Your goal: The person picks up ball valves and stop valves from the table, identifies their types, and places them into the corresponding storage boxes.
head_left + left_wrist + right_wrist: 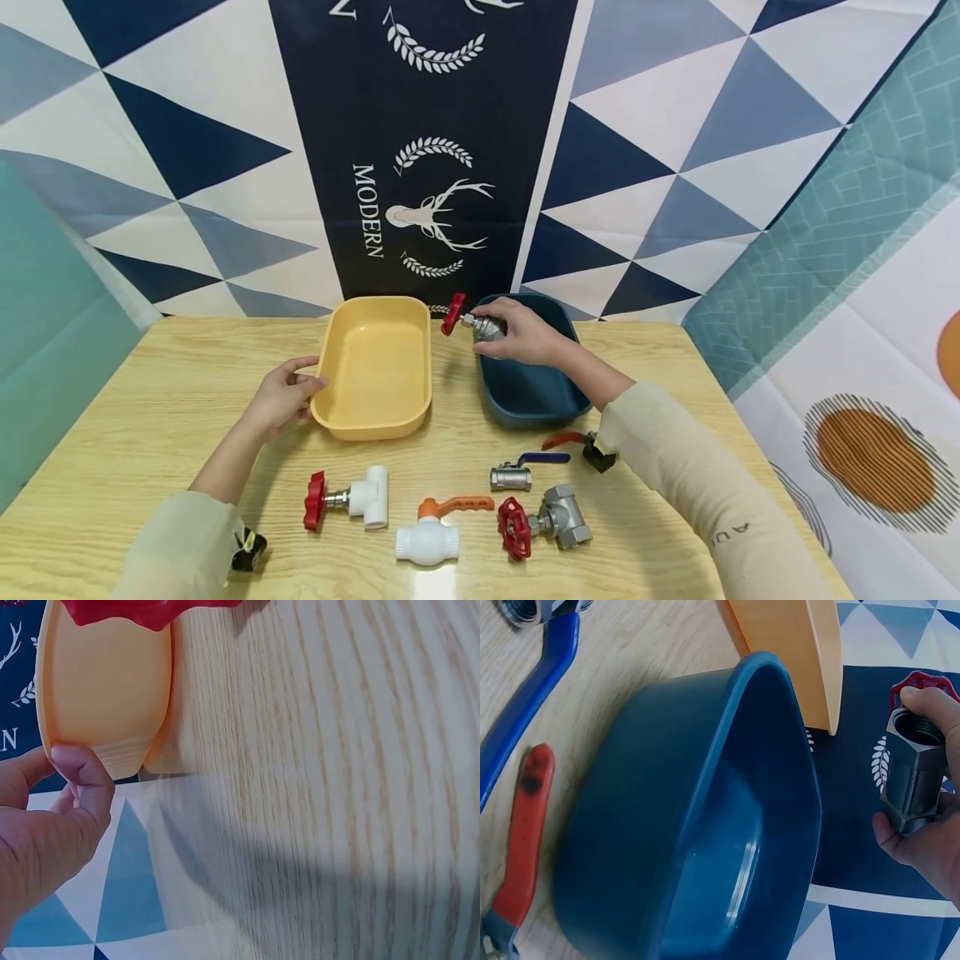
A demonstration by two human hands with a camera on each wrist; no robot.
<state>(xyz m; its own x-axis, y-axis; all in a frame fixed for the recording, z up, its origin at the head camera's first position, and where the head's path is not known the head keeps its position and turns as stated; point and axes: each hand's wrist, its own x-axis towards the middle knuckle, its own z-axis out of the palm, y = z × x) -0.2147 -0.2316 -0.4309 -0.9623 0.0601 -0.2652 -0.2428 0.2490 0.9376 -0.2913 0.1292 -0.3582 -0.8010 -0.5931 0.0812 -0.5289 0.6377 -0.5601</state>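
Observation:
My left hand [279,400] pinches the left rim of a yellow plastic bin [371,432]; in the left wrist view the thumb and curled fingers [88,784] meet at the bin's edge. My right hand [521,333] holds a grey metal gate valve [489,330] by its body, above the left side of a dark blue bin [536,419]. The valve's red handwheel [453,314] points left. In the right wrist view its open threaded end [919,729] faces the camera, with finger and thumb on either side of the body.
On the wooden table in front of the bins lie a white tee valve with red handle [369,497], a white ball valve with orange lever [427,540], a metal gate valve with red wheel [562,518], a blue-lever valve [512,477] and a red-lever valve [566,439].

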